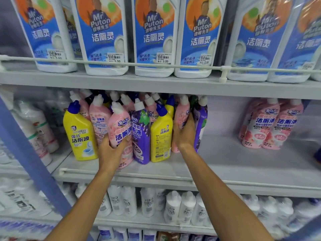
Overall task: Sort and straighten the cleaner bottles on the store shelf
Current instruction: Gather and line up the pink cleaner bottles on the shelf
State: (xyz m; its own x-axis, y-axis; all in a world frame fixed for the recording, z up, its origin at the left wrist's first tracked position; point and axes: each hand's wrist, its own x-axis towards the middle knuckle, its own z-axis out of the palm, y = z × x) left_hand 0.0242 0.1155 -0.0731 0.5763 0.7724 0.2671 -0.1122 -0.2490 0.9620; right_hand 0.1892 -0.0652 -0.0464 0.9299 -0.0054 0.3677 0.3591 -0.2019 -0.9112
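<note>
On the middle shelf (225,164) stands a mixed cluster of cleaner bottles. My left hand (111,150) grips a pink bottle (119,129) at the front of the cluster, tilted slightly. To its right stand a purple bottle (141,136) and a yellow bottle (161,136); another yellow bottle (79,134) stands at the left. My right hand (185,133) wraps around a second pink bottle (180,115), beside a purple bottle (200,122) at the cluster's right end. Two pink bottles (267,126) stand apart at the far right.
Large blue-labelled white bottles (152,37) fill the upper shelf behind a white rail (156,65). White bottles (175,207) crowd the lower shelf. A blue upright post (29,153) slants at the left. Bare shelf lies between the cluster and the far-right pink pair.
</note>
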